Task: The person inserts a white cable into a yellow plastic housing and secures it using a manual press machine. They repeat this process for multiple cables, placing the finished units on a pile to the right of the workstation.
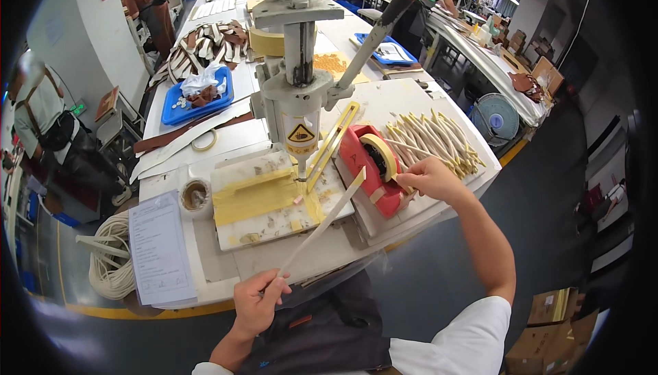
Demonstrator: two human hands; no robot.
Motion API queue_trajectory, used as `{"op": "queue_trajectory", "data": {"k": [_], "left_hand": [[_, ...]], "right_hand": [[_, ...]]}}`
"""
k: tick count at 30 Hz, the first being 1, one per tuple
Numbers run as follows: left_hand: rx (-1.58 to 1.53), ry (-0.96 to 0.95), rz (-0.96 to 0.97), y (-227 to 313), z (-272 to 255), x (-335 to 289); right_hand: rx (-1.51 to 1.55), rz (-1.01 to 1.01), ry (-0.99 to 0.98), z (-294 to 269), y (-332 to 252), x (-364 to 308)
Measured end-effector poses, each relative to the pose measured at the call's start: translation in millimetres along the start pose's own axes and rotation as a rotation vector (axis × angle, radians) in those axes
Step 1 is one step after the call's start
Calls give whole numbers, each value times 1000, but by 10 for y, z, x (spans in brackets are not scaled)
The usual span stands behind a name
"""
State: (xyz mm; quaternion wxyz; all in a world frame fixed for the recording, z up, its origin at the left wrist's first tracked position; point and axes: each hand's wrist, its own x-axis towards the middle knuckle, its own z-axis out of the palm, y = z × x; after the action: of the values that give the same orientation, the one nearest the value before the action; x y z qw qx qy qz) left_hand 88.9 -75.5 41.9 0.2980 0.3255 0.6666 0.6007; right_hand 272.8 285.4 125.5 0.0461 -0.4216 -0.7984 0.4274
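- Head view: left hand (255, 304) pinches the near end of a cream strip (322, 223) slanting over the counter (343, 245).
- Right hand (430, 178) pinches tape at the red dispenser (370, 169); taping looks unfinished.
- Finished-looking cream strips (432, 139) pile beyond, by the press (300, 94).

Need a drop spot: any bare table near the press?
Bare strip along the table's near edge, between paper sheet and red tape dispenser. Crowded: taped board under press, and strip pile beside right hand.

One red tape dispenser (368, 169), one press machine (299, 80), two blue trays (169, 110), one floor fan (496, 119), one paper sheet (160, 249).
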Motion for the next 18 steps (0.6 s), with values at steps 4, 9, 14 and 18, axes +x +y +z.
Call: {"op": "queue_trajectory", "data": {"k": [4, 9, 14, 18], "left_hand": [[-13, -10, -7, 0, 4, -4], [-10, -28, -22, -22, 11, 3], [30, -73, -27, -24, 42, 44], [21, -89, -37, -12, 76, 74]], "right_hand": [[108, 131, -121, -126, 88, -1], [683, 131, -105, -106, 232, -267], [949, -24, 59, 221, 494, -581], [784, -141, 272, 567, 886, -552]]}}
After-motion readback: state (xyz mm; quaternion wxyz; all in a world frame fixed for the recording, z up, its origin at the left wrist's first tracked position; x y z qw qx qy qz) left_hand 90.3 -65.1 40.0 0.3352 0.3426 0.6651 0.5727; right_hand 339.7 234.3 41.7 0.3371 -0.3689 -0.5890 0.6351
